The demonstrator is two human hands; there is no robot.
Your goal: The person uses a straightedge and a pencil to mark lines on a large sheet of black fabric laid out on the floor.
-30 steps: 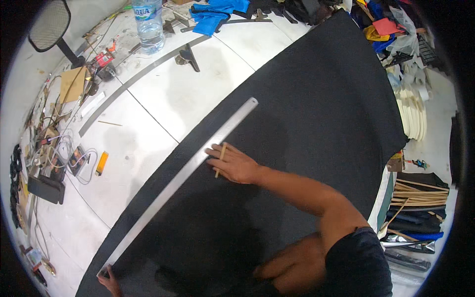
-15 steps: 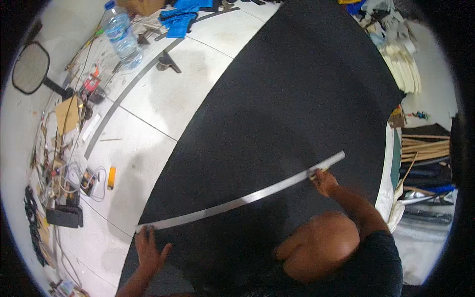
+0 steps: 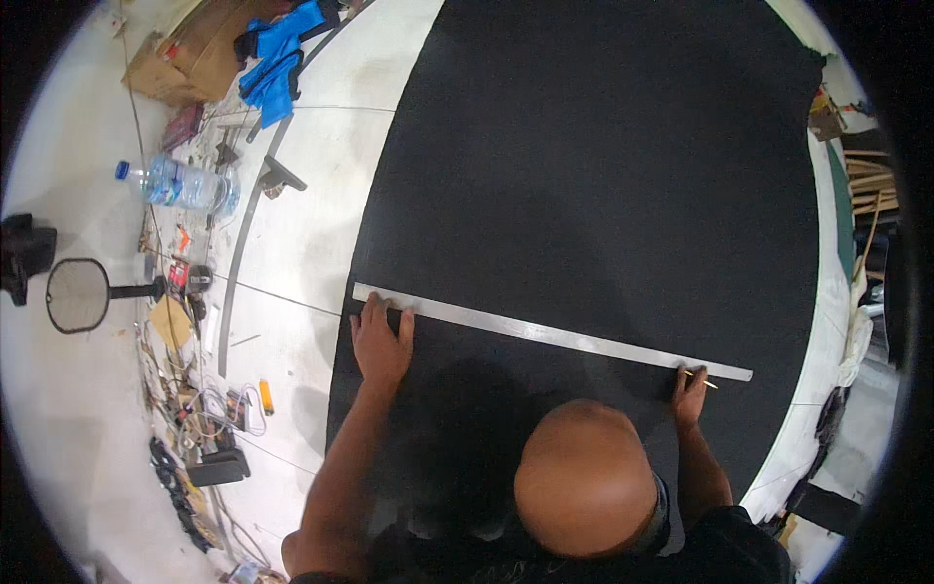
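Note:
A long silver metal ruler (image 3: 545, 334) lies across a large sheet of black fabric (image 3: 603, 175), sloping slightly down to the right. At its left end, by the fabric's left edge, my left hand (image 3: 381, 346) rests with fingertips on the strip and the thumb spread away. Close to the ruler's right end, my right hand (image 3: 689, 397) is closed around a thin pale pencil (image 3: 710, 383), and its fingers touch the ruler's lower edge.
On the white tiled floor (image 3: 302, 253) to the left lie a curved grey strip (image 3: 239, 277), an orange lighter (image 3: 266, 396), cables and small tools. Farther back are a water bottle (image 3: 185, 185), blue cloth (image 3: 277, 68) and a cardboard box (image 3: 190, 58). Wooden sticks (image 3: 869, 185) are at the right.
The view has turned and shifted. The ruler, which sloped up to the right, now slopes slightly down to the right. Both hands remain at its two ends.

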